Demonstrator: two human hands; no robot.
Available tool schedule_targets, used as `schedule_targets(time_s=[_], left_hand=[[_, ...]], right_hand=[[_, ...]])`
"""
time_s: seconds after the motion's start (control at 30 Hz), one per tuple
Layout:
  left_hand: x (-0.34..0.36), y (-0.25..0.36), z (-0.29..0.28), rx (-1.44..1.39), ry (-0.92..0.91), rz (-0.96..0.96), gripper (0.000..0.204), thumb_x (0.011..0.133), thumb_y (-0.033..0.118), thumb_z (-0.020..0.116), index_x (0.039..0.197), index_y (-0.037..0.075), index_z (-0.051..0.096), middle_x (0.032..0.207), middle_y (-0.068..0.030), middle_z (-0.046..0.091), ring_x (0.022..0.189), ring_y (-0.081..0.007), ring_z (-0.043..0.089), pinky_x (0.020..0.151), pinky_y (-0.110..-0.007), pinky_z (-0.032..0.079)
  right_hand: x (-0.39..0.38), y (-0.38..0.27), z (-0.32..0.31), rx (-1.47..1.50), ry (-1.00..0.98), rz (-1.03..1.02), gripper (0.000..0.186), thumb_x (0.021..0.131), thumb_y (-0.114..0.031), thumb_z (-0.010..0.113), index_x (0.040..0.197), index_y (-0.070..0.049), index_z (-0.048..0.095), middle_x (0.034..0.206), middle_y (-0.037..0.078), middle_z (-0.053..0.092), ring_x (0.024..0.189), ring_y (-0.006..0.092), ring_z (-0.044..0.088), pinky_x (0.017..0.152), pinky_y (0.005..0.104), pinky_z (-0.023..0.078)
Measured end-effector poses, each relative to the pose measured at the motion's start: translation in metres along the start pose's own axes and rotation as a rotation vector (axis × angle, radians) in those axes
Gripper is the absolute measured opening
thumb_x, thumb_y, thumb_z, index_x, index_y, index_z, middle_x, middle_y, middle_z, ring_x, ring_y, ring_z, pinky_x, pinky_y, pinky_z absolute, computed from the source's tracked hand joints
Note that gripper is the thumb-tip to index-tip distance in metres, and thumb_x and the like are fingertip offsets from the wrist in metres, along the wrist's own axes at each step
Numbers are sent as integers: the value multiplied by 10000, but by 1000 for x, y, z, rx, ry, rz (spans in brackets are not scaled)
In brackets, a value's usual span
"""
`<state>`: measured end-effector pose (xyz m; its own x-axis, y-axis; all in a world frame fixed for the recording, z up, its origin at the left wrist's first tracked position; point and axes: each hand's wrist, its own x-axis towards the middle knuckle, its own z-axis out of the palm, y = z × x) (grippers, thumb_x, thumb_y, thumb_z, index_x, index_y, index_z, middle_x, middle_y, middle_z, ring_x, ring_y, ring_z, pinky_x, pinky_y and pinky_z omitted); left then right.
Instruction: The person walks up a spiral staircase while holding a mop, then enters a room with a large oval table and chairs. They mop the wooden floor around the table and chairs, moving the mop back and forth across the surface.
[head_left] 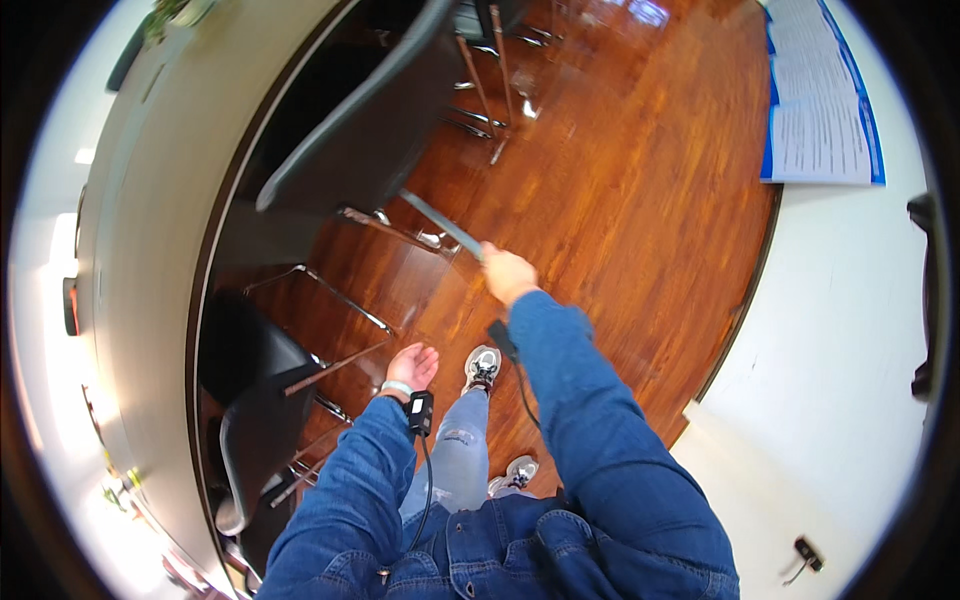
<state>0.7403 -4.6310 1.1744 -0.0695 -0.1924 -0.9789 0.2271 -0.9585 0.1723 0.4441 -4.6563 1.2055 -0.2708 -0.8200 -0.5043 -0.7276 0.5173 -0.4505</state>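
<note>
My right hand (508,273) is stretched forward over the floor, its fingers wrapped round one end of a flat grey stick (440,223). The stick points away to the upper left, and its far end comes up to the lower edge of a dark chair back (350,120). Whether it touches the chair, or goes on behind it, I cannot tell. Lower and to the left, my left hand (415,367) hangs with its palm turned up, fingers loosely curled and nothing in them. A small black box with a cable (421,412) is strapped at the left wrist.
A long pale table (150,220) curves along the left, with a second dark chair (262,385) below the first. Metal chair legs (345,300) jut over the glossy wood floor (620,200). At right, a white wall (820,300) carries blue-edged sheets (822,120).
</note>
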Motion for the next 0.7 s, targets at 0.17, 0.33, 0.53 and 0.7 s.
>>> schedule_targets(time_s=[0.17, 0.33, 0.53, 0.7], left_hand=[[-42, -47, 41, 53, -88, 66, 196, 900, 180, 590, 1077, 108, 546, 1019, -140, 627, 925, -284, 616, 807, -421, 493], [-75, -132, 49, 22, -222, -50, 167, 913, 183, 559, 1053, 97, 532, 924, -127, 648, 787, -276, 647, 674, -415, 518], [-102, -323, 54, 238, -242, -161, 215, 899, 204, 548, 1057, 58, 542, 961, -136, 634, 839, -283, 635, 709, -437, 528], [-146, -503, 88, 515, -397, -189, 663, 885, 518, 540, 1355, 80, 375, 1206, -217, 494, 1062, -402, 537, 771, -617, 489]], right_hand=[[-128, 92, -40, -22, 52, 76, 345, 840, -250, 588, 1154, -122, 524, 887, 205, 660, 853, 398, 632, 732, 498, 502], [-318, 174, -48, -107, 115, 176, 319, 799, -207, 620, 1100, -108, 580, 859, 214, 662, 833, 398, 635, 730, 490, 505], [-559, 211, -19, -30, 50, 334, 244, 807, -168, 599, 1032, -73, 591, 825, 230, 653, 810, 397, 639, 722, 484, 509], [-732, 200, 3, -116, 56, 280, 267, 781, -123, 620, 1025, -39, 554, 764, 248, 632, 744, 421, 624, 678, 502, 500]])
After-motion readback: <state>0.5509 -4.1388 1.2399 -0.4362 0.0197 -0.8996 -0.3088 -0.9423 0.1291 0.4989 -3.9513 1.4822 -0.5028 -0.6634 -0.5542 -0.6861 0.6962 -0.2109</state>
